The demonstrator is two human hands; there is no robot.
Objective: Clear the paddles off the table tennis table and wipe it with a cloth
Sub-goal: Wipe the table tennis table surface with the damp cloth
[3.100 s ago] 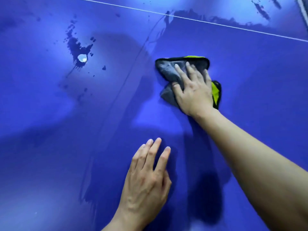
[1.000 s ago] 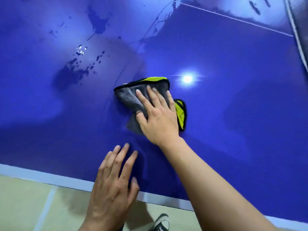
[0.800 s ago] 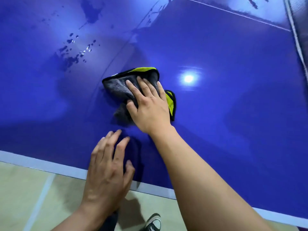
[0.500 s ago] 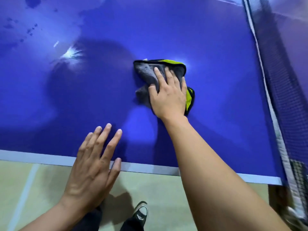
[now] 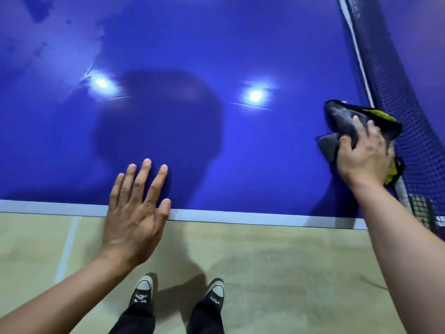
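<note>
The blue table tennis table [image 5: 216, 56] fills the upper view, its pale near edge running across the middle. A grey cloth with black trim and yellow-green backing [image 5: 342, 119] lies bunched on the table's right side, right against the net. My right hand [image 5: 363, 157] presses on the cloth with fingers spread over it. My left hand [image 5: 134, 213] lies flat with straight fingers over the table's near edge, holding nothing. No paddles are in view.
The dark net [image 5: 390, 75] slants down the right side, with its post [image 5: 419, 210] at the table's edge. Wet smears [image 5: 38, 13] darken the far left of the table. Below the edge lie beige floor and my two shoes [image 5: 142, 289].
My right hand has slid the cloth to the right across the table until it meets the net. The view has shifted back, showing the table edge, floor and shoes. My left hand stays flat at the edge.
</note>
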